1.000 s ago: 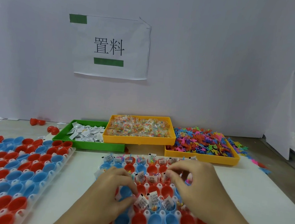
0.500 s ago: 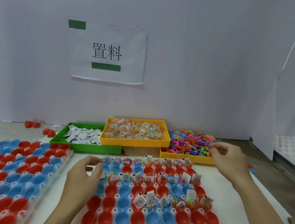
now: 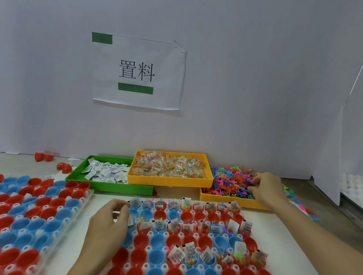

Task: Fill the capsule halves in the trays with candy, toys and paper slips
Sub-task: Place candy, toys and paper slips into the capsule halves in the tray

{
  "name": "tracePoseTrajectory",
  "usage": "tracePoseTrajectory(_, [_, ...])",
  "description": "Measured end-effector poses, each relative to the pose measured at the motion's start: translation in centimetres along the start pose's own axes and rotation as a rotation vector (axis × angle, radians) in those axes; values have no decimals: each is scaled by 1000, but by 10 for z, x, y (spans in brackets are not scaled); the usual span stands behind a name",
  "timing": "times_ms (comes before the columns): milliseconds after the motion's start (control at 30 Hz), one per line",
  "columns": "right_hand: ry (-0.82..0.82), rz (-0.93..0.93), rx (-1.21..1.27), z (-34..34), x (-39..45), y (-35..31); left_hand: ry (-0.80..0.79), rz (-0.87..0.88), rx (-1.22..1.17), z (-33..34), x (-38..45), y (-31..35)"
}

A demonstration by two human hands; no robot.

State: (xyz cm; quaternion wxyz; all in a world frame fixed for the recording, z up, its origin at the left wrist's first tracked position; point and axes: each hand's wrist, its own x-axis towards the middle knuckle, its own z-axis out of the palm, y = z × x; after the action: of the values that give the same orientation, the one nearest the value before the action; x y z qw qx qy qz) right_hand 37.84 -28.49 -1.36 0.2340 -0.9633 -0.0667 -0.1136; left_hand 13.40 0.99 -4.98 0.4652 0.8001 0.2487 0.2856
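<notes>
The centre capsule tray (image 3: 180, 267) holds red and blue halves; its far rows and several middle cups carry paper slips, candy and toys. My left hand (image 3: 109, 219) sits at that tray's left edge, fingers curled, with a white paper slip (image 3: 130, 221) at its fingertips. My right hand (image 3: 266, 190) reaches into the yellow toy tray (image 3: 225, 200), its fingers curled down into the pile of colourful plastic toys (image 3: 229, 183). Between them stand the yellow candy tray (image 3: 168, 181) and the green slip tray (image 3: 107, 186).
A second capsule tray (image 3: 82, 203) of red and blue halves lies at the left. Loose red halves (image 3: 65, 167) sit behind it. Spilled toys (image 3: 303, 207) lie right of the toy tray. A white panel (image 3: 327, 176) and a white bumpy tray (image 3: 362, 187) stand at the far right.
My right hand left the centre tray and moved back and right into the toy pile. My left hand shifted from the tray's middle to its left edge. The view tilted up.
</notes>
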Motion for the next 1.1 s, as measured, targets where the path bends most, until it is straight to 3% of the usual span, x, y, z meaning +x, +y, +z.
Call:
tracePoseTrajectory(233, [84,32,17,10,3,4,-16,29,6,0,-3,5])
tracePoseTrajectory(367, [147,104,142,14,2,5,-19,39,11,-1,-5,9])
tracePoseTrajectory(633, [369,61,457,12,-28,-4,-4,66,34,-2,-7,12])
tracePoseTrajectory(867, [97,-104,918,-22,-85,-31,83,216,23,-1,-10,18])
tracePoseTrajectory(1100, [-157,-373,874,-46,-142,-76,55,400,29,-5,-20,30])
